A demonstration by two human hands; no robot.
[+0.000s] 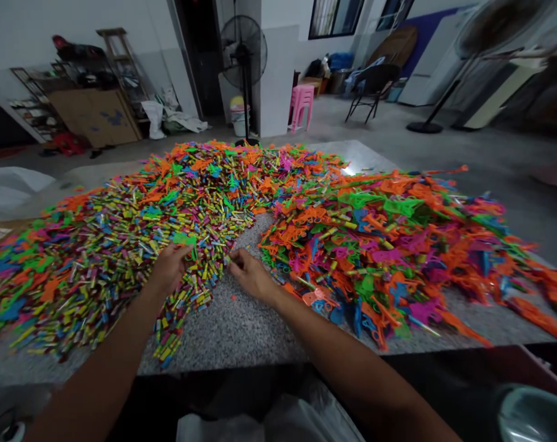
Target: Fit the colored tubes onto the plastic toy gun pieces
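My left hand (169, 268) is over the left heap, its fingers closed on a flat green plastic piece (185, 239) whose exact kind I cannot make out. Under and around it lies a pile of small, shiny, mostly yellow tubes (121, 258) with blue and pink ones mixed in. To the right, my right hand (249, 274) is pinched at that pile's edge, just above the bare grey tabletop. Whatever is between its fingertips is too small to name. Beyond it, a second heap of orange, green, pink and blue plastic pieces (374, 239) holds finished-looking items with tubes among them.
The speckled grey table (245, 331) carries both heaps, which join at the back. White plastic bags (269, 423) hang at its near edge. Behind stand a black fan (244, 55), pink stools (301, 104), a dark chair (374, 80) and a cardboard sheet (91, 116).
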